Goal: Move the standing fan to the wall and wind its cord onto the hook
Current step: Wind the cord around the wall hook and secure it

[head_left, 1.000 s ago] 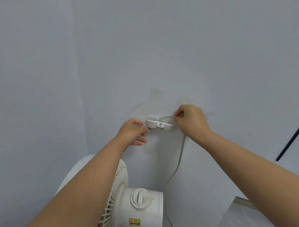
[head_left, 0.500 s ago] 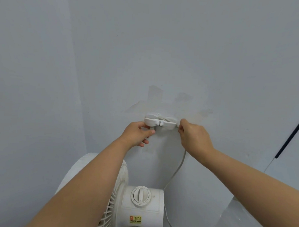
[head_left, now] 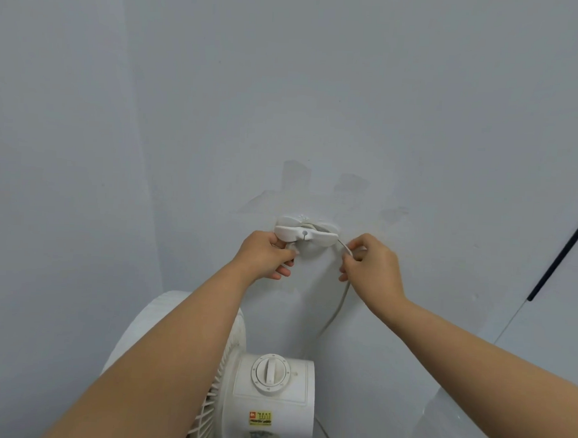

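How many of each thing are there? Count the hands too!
fan: 1
hook: 1
cord: 1
hands: 2 (left hand, right hand)
Total: 5

Hook (head_left: pixel 305 234) on the wall (head_left: pixel 320 87), fan (head_left: pixel 270 393) below.
I see my left hand (head_left: pixel 266 257) at the hook's left end, my right hand (head_left: pixel 371 265) on the cord (head_left: pixel 338 307) at its right, above the fan.
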